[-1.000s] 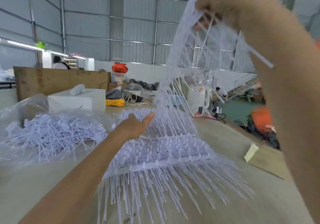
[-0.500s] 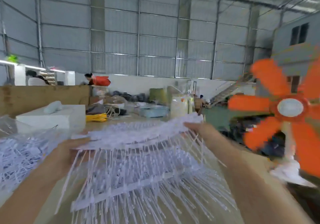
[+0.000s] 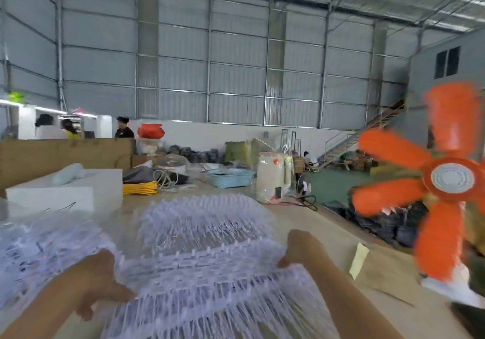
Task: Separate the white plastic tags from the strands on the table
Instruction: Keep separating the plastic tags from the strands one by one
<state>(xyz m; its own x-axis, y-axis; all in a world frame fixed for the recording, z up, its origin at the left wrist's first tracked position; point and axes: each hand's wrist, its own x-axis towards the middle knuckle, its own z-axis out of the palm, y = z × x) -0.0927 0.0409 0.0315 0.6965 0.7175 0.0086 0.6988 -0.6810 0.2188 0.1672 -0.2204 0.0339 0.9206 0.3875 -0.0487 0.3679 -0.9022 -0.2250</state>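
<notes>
Both hands grip one sheet of white plastic tags on thin strands near the tabletop's near edge. Left hand has fingers curled shut on the sheet's left end; right hand pinches its right end, fingertips mostly hidden under the strands. More sheets of the same tags lie stacked just behind, toward the middle of the beige tabletop. A loose heap of separated white tags in clear plastic sits at the left edge. An orange fan, blurred, stands at the right edge.
</notes>
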